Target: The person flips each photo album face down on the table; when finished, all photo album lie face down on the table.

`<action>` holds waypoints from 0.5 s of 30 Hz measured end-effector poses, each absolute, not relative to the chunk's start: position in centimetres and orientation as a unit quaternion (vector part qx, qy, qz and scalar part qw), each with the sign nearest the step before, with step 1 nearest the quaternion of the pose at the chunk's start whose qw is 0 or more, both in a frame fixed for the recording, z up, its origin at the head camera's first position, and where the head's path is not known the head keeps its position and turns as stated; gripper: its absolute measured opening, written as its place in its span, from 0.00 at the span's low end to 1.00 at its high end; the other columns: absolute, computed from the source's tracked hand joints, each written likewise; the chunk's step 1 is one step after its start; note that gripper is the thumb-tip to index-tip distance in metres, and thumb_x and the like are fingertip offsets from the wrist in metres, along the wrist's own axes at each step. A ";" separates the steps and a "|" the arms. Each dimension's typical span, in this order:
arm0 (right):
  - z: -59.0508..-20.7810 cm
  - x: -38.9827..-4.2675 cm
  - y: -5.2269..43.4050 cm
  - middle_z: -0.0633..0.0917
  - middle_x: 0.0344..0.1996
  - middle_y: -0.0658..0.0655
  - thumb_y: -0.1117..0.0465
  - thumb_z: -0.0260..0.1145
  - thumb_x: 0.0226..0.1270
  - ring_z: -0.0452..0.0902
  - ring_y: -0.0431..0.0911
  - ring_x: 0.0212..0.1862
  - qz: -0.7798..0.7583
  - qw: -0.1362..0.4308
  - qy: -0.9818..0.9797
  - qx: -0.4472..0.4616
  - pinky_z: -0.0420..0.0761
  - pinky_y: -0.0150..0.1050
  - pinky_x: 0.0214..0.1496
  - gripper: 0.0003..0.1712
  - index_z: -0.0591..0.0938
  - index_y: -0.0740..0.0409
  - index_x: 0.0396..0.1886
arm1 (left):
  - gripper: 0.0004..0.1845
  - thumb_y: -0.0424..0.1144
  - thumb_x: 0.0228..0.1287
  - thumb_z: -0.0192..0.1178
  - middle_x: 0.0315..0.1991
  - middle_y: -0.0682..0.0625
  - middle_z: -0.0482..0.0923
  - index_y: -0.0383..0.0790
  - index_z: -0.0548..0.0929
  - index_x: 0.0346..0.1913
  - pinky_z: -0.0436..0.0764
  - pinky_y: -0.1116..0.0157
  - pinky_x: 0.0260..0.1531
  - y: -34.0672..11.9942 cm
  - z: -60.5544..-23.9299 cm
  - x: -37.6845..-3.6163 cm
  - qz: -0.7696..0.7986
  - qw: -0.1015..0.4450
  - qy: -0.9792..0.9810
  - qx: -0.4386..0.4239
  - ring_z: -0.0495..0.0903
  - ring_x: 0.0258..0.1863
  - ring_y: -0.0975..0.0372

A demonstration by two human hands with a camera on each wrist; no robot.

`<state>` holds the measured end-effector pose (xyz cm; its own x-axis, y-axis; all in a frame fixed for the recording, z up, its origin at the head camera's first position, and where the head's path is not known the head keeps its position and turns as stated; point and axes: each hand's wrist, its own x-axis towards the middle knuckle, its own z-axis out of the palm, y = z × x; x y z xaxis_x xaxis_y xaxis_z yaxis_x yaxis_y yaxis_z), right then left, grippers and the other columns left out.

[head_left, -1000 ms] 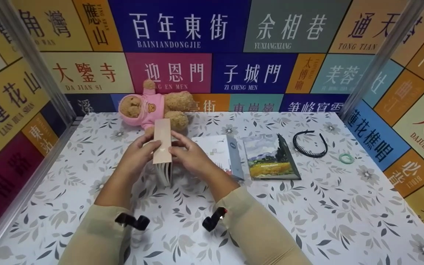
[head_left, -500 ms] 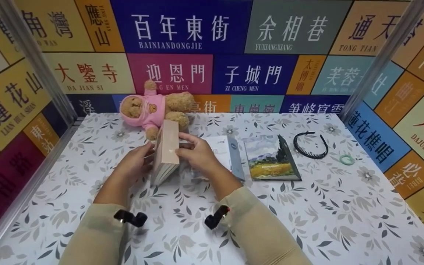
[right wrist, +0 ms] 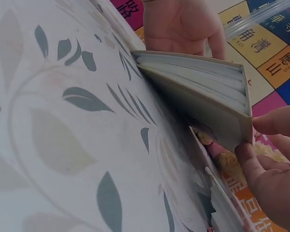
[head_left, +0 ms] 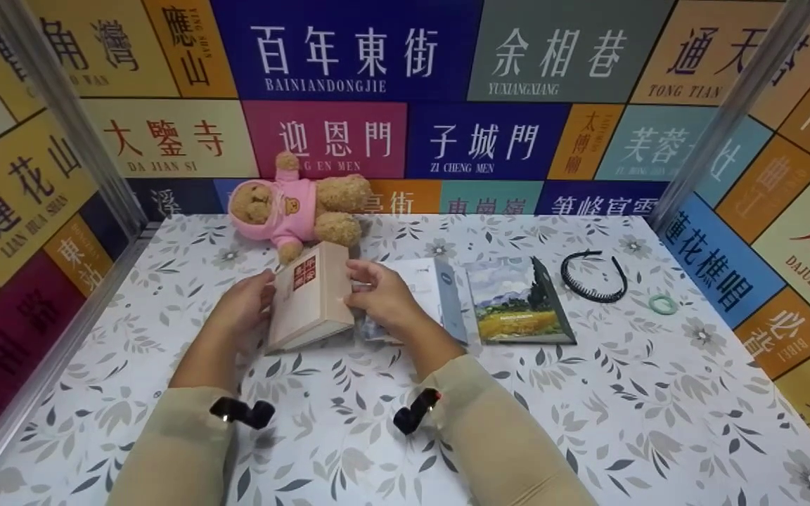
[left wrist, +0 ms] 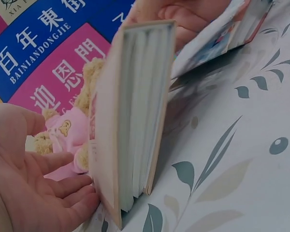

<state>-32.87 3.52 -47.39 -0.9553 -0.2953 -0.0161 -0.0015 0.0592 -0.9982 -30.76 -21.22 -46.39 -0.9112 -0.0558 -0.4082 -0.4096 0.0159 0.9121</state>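
A thick beige hardcover book with red square lettering on its cover stands tilted left on the floral tabletop, spine up. My right hand pinches it at the spine; in the right wrist view, the thumb presses one cover near the spine. My left hand is beside the lettered cover. In the left wrist view, that left hand has loosely extended fingers, their tips at the cover's lower edge. Pages of the book show slightly fanned between the covers.
Behind the book lies a teddy bear in a pink hoodie. To the right are a white-and-blue book, partly behind my right hand, a landscape-cover book, a black headband and a green ring. Printed panels enclose the table.
The book has turned and tipped left, so its lettered cover now shows. My left hand has loosened its grip and shifted left, while my right hand keeps hold of the spine.
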 end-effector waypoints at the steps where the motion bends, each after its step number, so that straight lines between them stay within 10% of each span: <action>1: -47.5 -33.0 3.6 0.81 0.71 0.65 0.76 0.70 0.63 0.82 0.58 0.69 -0.674 0.113 0.723 -0.102 0.88 0.41 0.64 0.39 0.76 0.60 0.75 | 0.38 0.59 0.86 0.41 0.89 0.42 0.50 0.42 0.53 0.87 0.54 0.54 0.88 -21.3 -46.3 -30.8 0.679 0.130 0.701 -0.176 0.52 0.89 0.52; 15: -48.0 -33.0 3.9 0.76 0.77 0.66 0.71 0.67 0.71 0.74 0.58 0.78 -0.636 0.185 0.740 -0.120 0.83 0.44 0.73 0.39 0.70 0.58 0.81 | 0.38 0.60 0.86 0.40 0.87 0.43 0.56 0.43 0.53 0.87 0.59 0.54 0.87 -22.8 -46.3 -31.0 0.665 0.106 0.710 -0.207 0.59 0.86 0.54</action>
<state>-32.97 3.92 -47.97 -0.9031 -0.4118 -0.1215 0.0581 0.1631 -0.9849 -30.96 -22.83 -46.29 -0.8916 -0.1539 -0.4259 -0.4350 0.0296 0.9000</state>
